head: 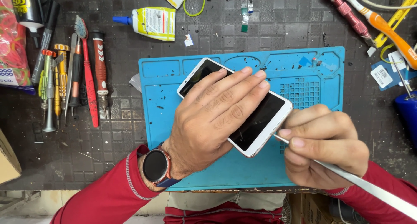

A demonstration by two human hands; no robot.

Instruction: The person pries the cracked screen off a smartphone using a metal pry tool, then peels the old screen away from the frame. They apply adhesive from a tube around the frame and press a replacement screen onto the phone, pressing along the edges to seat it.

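A white smartphone (pixel 260 119) with a dark screen lies face up and slanted on a blue silicone work mat (pixel 186 106). My left hand (pixel 213 115) lies flat across the screen, fingers together, pressing the phone down; a dark watch is on that wrist. My right hand (pixel 323 146) grips a thin flat metal pry tool (pixel 369 187) like a pen. Its tip touches the phone's right edge near the lower corner.
Screwdrivers, a toothbrush and tweezers (pixel 71 76) lie in a row left of the mat. A yellow glue bottle (pixel 152 22) and a rubber band (pixel 194 2) sit behind it. More drivers and an orange-handled brush (pixel 382 26) lie at the back right, above a blue object (pixel 408 113).
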